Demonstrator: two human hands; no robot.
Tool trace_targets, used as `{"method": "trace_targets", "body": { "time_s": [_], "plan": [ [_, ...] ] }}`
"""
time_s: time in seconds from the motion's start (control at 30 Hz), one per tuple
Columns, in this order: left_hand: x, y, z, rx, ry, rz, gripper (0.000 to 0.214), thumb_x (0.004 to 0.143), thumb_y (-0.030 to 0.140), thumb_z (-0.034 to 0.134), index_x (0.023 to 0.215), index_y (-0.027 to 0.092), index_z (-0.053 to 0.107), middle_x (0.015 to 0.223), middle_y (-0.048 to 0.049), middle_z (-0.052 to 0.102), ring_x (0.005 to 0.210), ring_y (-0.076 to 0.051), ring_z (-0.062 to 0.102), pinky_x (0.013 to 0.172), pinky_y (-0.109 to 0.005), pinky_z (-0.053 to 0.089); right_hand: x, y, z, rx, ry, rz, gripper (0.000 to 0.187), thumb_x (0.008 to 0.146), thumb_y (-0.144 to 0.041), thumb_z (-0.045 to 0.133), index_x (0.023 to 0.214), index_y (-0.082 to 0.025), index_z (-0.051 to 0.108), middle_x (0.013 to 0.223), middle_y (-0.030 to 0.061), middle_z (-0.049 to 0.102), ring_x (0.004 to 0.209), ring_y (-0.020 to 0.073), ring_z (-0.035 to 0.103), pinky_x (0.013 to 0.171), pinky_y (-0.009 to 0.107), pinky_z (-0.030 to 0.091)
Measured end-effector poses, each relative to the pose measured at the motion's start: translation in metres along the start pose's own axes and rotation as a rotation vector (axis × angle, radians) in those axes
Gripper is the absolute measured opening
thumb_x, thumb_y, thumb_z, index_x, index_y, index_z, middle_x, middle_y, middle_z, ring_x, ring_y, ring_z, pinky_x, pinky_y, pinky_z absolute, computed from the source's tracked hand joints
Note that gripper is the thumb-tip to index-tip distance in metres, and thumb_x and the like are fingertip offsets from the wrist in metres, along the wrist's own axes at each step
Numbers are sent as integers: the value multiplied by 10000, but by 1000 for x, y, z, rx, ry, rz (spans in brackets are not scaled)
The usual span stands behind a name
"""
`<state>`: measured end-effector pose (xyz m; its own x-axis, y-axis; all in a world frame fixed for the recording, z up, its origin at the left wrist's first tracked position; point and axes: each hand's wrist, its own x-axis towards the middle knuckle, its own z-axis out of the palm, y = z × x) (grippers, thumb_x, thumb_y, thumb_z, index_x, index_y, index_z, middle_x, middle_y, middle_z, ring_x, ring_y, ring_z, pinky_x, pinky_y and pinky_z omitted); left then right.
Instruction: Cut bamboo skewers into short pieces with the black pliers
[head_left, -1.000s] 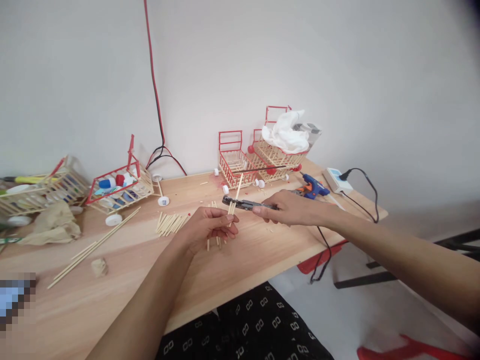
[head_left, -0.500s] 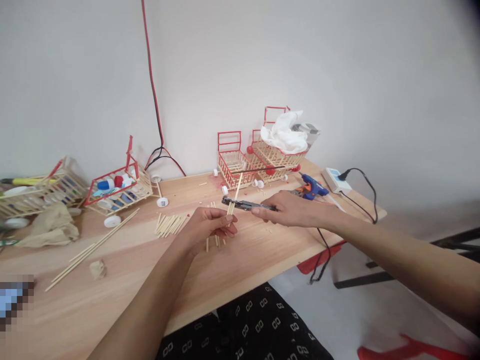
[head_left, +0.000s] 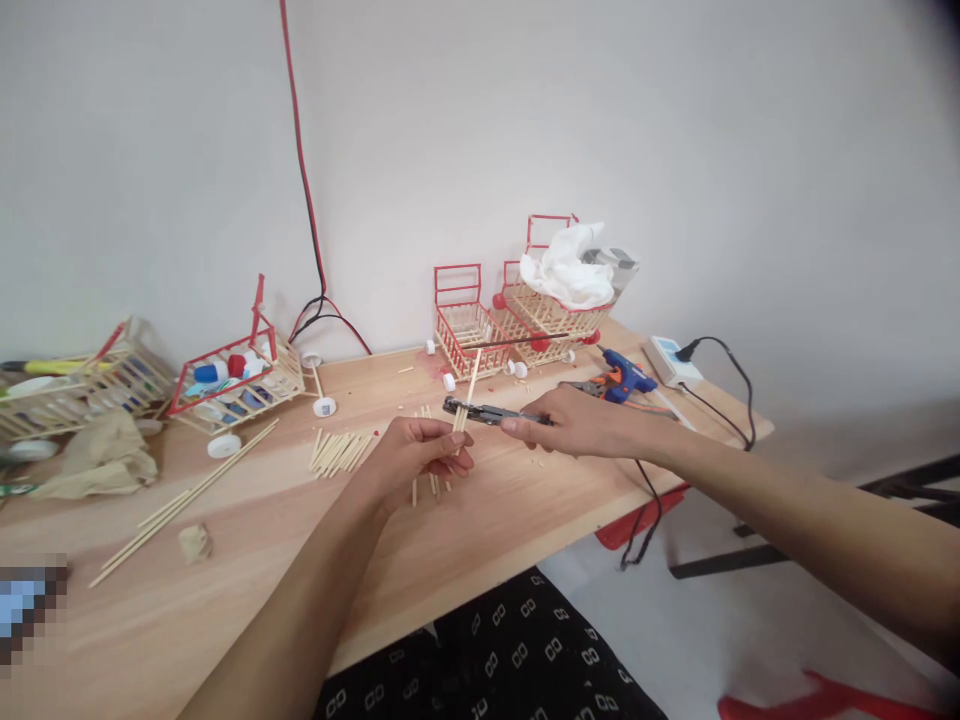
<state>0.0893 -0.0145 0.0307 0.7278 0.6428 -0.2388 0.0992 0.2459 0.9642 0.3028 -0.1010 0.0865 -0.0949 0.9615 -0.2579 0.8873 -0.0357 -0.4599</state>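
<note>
Thin wooden sticks (head_left: 473,380) at the dial's centre, gripped from both sides
Two carts (head_left: 229,386) at nine o'clock; one stick pile (head_left: 345,452), too dense to count, past eight; left hand (head_left: 421,447) pinching perhaps three sticks, thumb against fingers; one pair of pliers (head_left: 493,412), jaws across them; right hand (head_left: 576,420) wrapped round its handles; one glue gun (head_left: 631,373) toward three. The sticks look light, stiff, snappable: best held low, clear of the jaws.

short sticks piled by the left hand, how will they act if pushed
The short sticks would probably spread apart, since they look loosely heaped. Each is likely light, being so thin, and perhaps fairly stiff, as they all lie straight.
</note>
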Motion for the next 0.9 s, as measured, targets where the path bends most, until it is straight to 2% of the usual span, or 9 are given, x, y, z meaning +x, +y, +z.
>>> {"method": "trace_targets", "body": {
  "time_s": [0.23,0.4,0.7,0.9],
  "plan": [
    [1,-1,-2,-48,-35,-25,264,672,342,726,769,99,690,655,-66,690,547,-127,615,552,-230,457,3,4,3,2,19,-20,658,781,-732,345,689,-143,623,588,39,587,472,105,466,463,235,315],
    [0,0,-1,-41,-28,-47,273,667,342,726,766,90,691,658,-79,698,558,-136,631,556,-227,462,5,4,2,-44,16,-21,696,783,-748,300,648,-140,610,545,33,562,441,95,431,444,234,275],
    [2,-3,-3,-26,-57,-37,246,700,319,704,779,86,692,660,-77,700,561,-131,633,552,-215,457,4,6,-3,-27,-33,-64,666,802,-726,300,651,-146,590,597,47,607,492,114,497,481,235,318],
    [3,-5,-4,-17,-72,-38,257,708,328,699,796,87,693,661,-75,699,566,-135,637,542,-215,457,6,11,2,-120,36,-75,657,806,-726,287,587,-152,522,510,3,491,451,88,391,473,244,250]
  ]
}}
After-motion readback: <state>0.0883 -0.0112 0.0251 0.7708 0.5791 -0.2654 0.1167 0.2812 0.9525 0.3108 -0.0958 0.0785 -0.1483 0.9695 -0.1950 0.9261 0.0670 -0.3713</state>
